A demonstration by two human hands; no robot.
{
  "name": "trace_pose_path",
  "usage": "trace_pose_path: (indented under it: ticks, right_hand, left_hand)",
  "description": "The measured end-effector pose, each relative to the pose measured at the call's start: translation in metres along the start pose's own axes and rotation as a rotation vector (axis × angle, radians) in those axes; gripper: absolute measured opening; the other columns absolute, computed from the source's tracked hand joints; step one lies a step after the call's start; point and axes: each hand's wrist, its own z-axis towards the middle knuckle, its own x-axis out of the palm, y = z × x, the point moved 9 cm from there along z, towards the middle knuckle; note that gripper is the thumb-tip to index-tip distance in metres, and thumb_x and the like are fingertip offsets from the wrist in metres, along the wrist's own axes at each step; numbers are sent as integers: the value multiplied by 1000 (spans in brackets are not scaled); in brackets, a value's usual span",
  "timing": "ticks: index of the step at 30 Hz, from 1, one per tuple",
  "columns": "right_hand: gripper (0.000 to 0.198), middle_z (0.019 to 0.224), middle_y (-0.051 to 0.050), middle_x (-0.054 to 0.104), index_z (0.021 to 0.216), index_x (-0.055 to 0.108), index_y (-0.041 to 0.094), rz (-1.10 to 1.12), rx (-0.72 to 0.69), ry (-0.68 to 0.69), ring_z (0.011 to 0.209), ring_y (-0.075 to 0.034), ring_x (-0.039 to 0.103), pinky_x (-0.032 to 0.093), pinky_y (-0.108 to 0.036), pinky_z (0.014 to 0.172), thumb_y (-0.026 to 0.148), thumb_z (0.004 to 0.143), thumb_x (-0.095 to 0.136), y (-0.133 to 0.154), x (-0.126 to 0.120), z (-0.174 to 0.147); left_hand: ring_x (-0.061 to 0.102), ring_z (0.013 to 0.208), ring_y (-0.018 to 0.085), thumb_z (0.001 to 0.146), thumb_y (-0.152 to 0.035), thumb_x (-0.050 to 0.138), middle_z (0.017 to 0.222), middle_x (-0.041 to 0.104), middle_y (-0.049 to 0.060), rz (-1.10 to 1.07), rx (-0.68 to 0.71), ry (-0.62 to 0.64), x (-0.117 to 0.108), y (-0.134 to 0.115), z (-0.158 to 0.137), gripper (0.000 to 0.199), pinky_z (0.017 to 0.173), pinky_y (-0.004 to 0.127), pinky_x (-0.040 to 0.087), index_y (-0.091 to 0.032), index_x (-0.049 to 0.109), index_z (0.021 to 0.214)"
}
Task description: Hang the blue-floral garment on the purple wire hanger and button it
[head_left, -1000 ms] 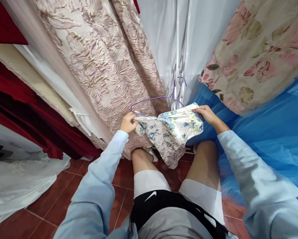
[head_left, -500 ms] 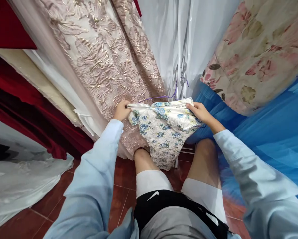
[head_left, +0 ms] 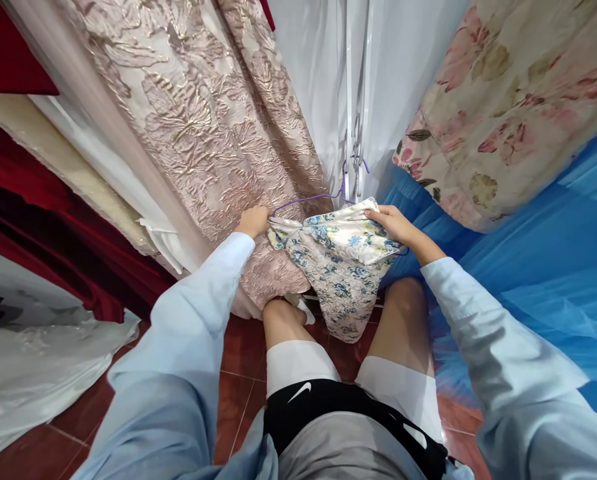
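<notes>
A white garment with blue floral print point(head_left: 341, 250) hangs on a thin purple hanger point(head_left: 308, 198) between my two hands, in front of my knees. My left hand point(head_left: 255, 221) is closed at its upper left corner, close to the hanger's end; exactly how the fingers grip is hard to see. On the other side, my right hand point(head_left: 392, 222) pinches the folded upper right edge between thumb and fingers. The cloth narrows downward and its lower end hangs near the floor. The hanger's hook stands up beside several white hangers point(head_left: 356, 157).
A pink and gold embossed gown point(head_left: 203, 127) hangs behind on the left, with red cloth point(head_left: 53, 207) beyond it. To the right are a pink floral dress point(head_left: 518, 120) and blue tulle point(head_left: 533, 267). White fabric point(head_left: 308, 60) hangs behind. The floor point(head_left: 238, 400) is red tile.
My left hand has shifted slightly right and down at the garment's corner, and more of the purple hanger shows there. The garment's lower end has swung a little right. My right hand keeps its grip.
</notes>
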Motion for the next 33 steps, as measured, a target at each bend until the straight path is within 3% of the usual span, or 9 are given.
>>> trace_pose_path:
  ticks: [2,4,9,13,20,23,28,33]
  right_hand:
    - [45,60,1,58,67,63,17,-5,-6,1,57,-11,48,38,-24,54,58,66,83,-3,0,2]
    - [45,60,2,57,68,63,17,-15,-25,2,56,-11,49,38,-24,54,58,69,82,-4,1,3]
    - [44,61,1,59,70,65,17,2,-74,13,61,-14,54,44,-26,60,58,73,79,-5,7,5]
    - [43,62,1,60,71,65,17,18,-96,22,62,-15,55,44,-26,62,58,71,78,-5,7,5]
    - [45,62,3,58,73,64,16,37,-66,-16,58,-12,49,38,-25,57,58,66,79,-12,5,8]
    - [44,61,3,57,72,64,17,56,-62,-19,57,-12,48,37,-25,58,57,66,80,-11,5,7]
    - [43,62,3,57,73,62,17,57,-39,-25,56,-12,47,36,-25,56,57,68,79,-10,6,-1]
    - [44,63,3,57,75,61,18,27,-32,-13,55,-12,46,36,-25,55,60,73,74,-12,11,-6]
  left_hand:
    - [67,110,37,78,-17,61,114,73,18,56,-14,30,2,2,-4,40,93,43,50,-20,77,114]
    - [67,111,36,83,-19,56,117,73,17,48,-50,-21,-6,4,-5,43,94,43,51,-22,76,120]
    - [66,111,36,85,-18,52,118,72,19,-30,-115,-180,-30,-3,5,41,94,44,50,-19,77,117]
    - [65,107,34,81,-18,55,116,73,17,-77,-122,-209,-32,-1,5,39,93,42,48,-17,77,114]
    - [65,88,24,79,-18,49,91,75,11,-318,-163,-386,-26,37,-18,36,79,31,46,-13,79,98]
    - [63,76,21,77,-17,50,79,72,8,-482,-143,-454,-35,36,-13,32,73,29,45,-12,79,90]
    - [64,77,18,75,-11,49,78,73,5,-667,-51,-570,-65,0,1,29,73,27,47,-13,77,82]
    - [65,77,18,77,-7,46,77,73,4,-794,130,-609,-87,-82,10,30,78,28,51,-14,76,81]
